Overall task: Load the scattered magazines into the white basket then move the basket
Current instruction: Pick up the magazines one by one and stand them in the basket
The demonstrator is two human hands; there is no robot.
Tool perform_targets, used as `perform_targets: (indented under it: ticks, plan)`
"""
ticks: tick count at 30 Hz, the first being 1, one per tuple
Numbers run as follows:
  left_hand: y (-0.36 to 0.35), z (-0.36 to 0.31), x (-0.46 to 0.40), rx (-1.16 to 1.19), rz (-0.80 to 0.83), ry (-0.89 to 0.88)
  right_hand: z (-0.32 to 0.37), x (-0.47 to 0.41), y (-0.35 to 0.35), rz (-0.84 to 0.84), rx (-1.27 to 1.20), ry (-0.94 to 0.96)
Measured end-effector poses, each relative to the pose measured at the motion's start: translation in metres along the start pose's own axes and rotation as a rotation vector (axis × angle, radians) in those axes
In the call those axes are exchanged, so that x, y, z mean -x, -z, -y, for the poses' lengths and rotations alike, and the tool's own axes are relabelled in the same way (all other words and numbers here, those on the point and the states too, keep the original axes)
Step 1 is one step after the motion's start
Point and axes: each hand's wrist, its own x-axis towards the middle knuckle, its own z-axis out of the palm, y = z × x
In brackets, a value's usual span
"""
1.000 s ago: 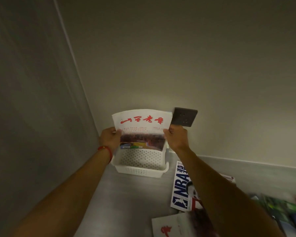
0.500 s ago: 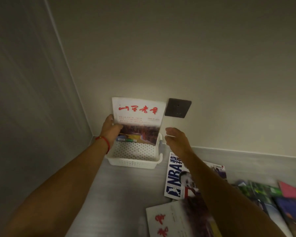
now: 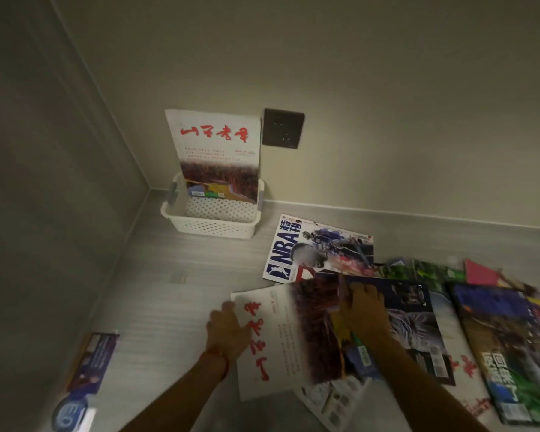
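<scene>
Both hands have left the white magazine (image 3: pixel 214 151) that they held over the basket (image 3: pixel 212 224) a second ago; it now stands upright inside, leaning on the wall beside the dark wall socket (image 3: pixel 283 128). Left to right: a blue magazine (image 3: pixel 89 363) lies alone near the left wall; the left hand (image 3: pixel 228 333), red string at the wrist, lies flat and open on another white magazine with red letters (image 3: pixel 281 341); the right hand (image 3: pixel 363 307) curls its fingers over that magazine's far edge, though I cannot tell if it truly grips. Beyond lies an NBA magazine (image 3: pixel 318 251), and further right a blurred spread of others (image 3: pixel 496 332). The floor (image 3: pixel 184 275) is pale grey, the walls plain, the basket tucked into the corner.
</scene>
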Motion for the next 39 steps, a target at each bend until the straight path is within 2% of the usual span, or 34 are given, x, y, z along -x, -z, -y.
perform_targets:
  ticks: [2, 4, 6, 9, 11, 14, 17, 19, 21, 25, 27, 29, 30, 32, 33, 34, 39]
  plan:
    - [-0.028, 0.010, 0.024, 0.022, -0.064, 0.007, -0.007, 0.018, -0.009, 0.000, 0.014, -0.017]
    - [-0.047, 0.011, 0.037, 0.078, -0.140, 0.024, -0.005, 0.031, -0.018, 0.008, -0.004, 0.045]
    - [-0.052, 0.007, 0.041, 0.170, -0.195, 0.142, -0.001, 0.037, -0.024, 0.050, 0.006, 0.030]
    - [-0.042, 0.008, 0.036, 0.388, -0.217, 0.290, -0.004, 0.036, -0.021, 0.113, -0.068, -0.066]
    - [-0.030, 0.010, 0.034, 0.408, -0.198, 0.292, -0.012, 0.035, -0.013, 0.186, -0.083, -0.028]
    - [-0.001, -0.005, 0.042, 0.386, -0.209, 0.150, -0.015, 0.035, 0.000, 0.195, -0.121, 0.057]
    - [0.042, -0.035, 0.057, 0.301, -0.196, -0.178, 0.009, 0.031, 0.018, 0.056, -0.092, 0.302]
    - [0.074, -0.060, 0.065, 0.227, -0.174, -0.415, 0.039, 0.026, 0.034, 0.080, -0.232, 0.490]
    - [0.107, -0.084, 0.069, 0.149, -0.203, -0.569, 0.071, 0.023, 0.054, 0.162, -0.387, 0.608]
    - [0.160, -0.104, 0.065, 0.194, -0.394, -0.632, 0.115, 0.021, 0.082, 0.122, -0.434, 0.732]
    - [0.175, -0.089, 0.059, 0.171, -0.643, -0.611, 0.131, 0.020, 0.088, 0.075, -0.520, 0.709]
    - [0.177, -0.065, 0.048, 0.175, -0.830, -0.484, 0.145, 0.017, 0.095, 0.007, -0.618, 0.683]
    - [0.175, -0.055, 0.043, 0.247, -0.789, -0.371, 0.151, 0.016, 0.098, -0.004, -0.666, 0.663]
    - [0.168, -0.045, 0.031, 0.473, -0.511, -0.239, 0.163, 0.013, 0.103, 0.022, -0.758, 0.625]
    - [0.165, -0.043, 0.024, 0.554, -0.377, -0.255, 0.169, 0.012, 0.105, 0.037, -0.795, 0.611]
    - [0.166, -0.043, 0.019, 0.568, -0.318, -0.302, 0.176, 0.012, 0.107, 0.040, -0.814, 0.602]
    - [0.219, -0.057, -0.015, 0.443, -0.426, -0.453, 0.220, -0.004, 0.122, -0.066, -0.740, 0.596]
